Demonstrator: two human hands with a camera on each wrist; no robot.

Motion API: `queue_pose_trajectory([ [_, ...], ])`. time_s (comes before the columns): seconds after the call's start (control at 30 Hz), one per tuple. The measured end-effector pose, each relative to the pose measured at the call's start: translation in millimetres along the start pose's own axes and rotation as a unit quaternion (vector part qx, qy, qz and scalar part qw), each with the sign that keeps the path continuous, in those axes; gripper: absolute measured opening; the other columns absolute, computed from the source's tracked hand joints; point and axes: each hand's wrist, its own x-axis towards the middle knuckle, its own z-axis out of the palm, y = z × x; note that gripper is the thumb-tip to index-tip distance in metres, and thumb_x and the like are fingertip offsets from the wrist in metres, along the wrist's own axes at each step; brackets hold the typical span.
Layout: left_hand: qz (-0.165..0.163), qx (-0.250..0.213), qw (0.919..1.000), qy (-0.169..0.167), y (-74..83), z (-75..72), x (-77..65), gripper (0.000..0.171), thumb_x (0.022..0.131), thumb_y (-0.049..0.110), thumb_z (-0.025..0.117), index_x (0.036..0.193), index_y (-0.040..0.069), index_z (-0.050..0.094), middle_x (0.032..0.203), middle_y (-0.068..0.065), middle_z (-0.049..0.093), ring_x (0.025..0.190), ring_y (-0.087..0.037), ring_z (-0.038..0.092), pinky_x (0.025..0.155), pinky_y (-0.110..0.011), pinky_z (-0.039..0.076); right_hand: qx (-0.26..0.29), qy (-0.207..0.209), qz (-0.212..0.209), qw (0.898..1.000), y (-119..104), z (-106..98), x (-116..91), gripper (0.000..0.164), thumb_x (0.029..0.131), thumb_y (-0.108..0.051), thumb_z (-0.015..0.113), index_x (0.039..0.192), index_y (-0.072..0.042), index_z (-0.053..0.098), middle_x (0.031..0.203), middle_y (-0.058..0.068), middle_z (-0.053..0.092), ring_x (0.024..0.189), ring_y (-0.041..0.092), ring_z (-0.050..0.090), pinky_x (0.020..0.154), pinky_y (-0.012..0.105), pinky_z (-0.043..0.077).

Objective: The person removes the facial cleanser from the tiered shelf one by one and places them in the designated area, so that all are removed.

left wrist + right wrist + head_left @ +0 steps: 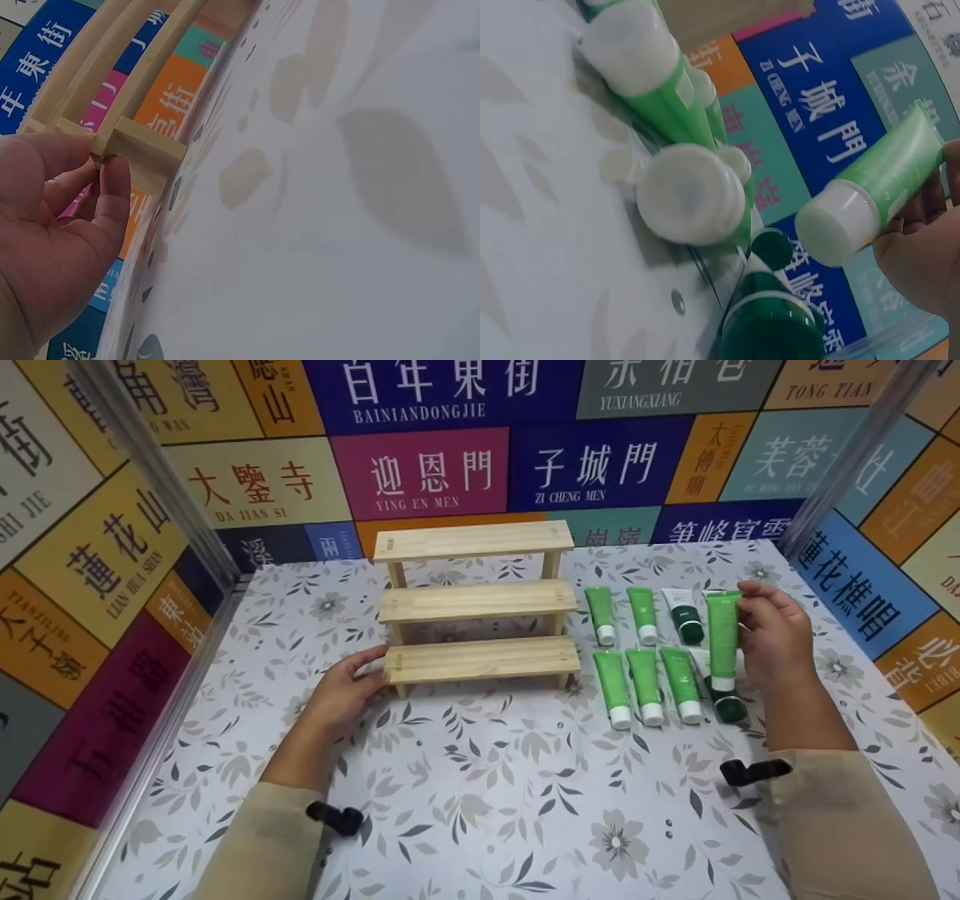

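Note:
A three-tier wooden stand [480,660] is on the flower-patterned cloth. My left hand [341,694] pinches the left end of its lowest step; in the left wrist view, the thumb and fingers [114,195] lie on either side of the board's corner. My right hand [776,630] holds a green tube [723,634] by its upper part, white cap down, above the tubes on the cloth. In the right wrist view the held tube [889,169] is raised off the surface. Partly behind it in the head view lies a white tube with a dark green cap [729,708].
Two rows of tubes lie right of the stand: several green ones [611,682] with white caps and another white one [684,611] with a dark green cap. Printed panels [420,472] with metal corner posts [847,450] border the table at the back and sides.

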Motion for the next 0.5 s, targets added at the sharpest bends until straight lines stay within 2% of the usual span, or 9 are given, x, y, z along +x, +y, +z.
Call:
queue_pose_trajectory([
  [0.2, -0.003, 0.004, 1.0, -0.004, -1.1, -1.8, 1.4, 0.054, 0.109, 0.013, 0.06, 0.161, 0.016, 0.049, 0.153, -0.015, 0.06, 0.111, -0.011, 0.07, 0.097, -0.028, 0.057, -0.042, 0.068, 0.067, 0.994, -6.2, -22.7, 11.9, 0.021, 0.104, -0.01, 0.066, 0.121, -0.016, 0.076, 0.121, -0.006, 0.06, 0.099, 0.012, 0.055, 0.08, 0.022, 0.052],
  [0.4, 0.001, -0.005, 0.9999, -0.009, -1.6, -2.6, 3.0, 0.054, 0.108, 0.01, 0.059, 0.161, 0.014, 0.049, 0.153, -0.016, 0.061, 0.116, -0.015, 0.072, 0.101, -0.032, 0.058, -0.052, 0.094, 0.15, 0.983, -6.4, -43.6, 20.7, 0.026, 0.104, -0.016, 0.067, 0.127, -0.024, 0.076, 0.135, -0.011, 0.058, 0.113, 0.011, 0.054, 0.089, 0.023, 0.05],
  [0.5, -0.001, -0.009, 0.9999, -0.009, -2.0, -3.1, 2.8, 0.054, 0.108, 0.009, 0.06, 0.161, 0.014, 0.048, 0.154, -0.017, 0.06, 0.117, -0.016, 0.072, 0.102, -0.032, 0.058, -0.089, 0.111, 0.178, 0.974, -4.4, -51.4, 23.3, 0.029, 0.104, -0.019, 0.067, 0.131, -0.03, 0.075, 0.137, -0.014, 0.056, 0.118, 0.009, 0.053, 0.09, 0.022, 0.051],
])
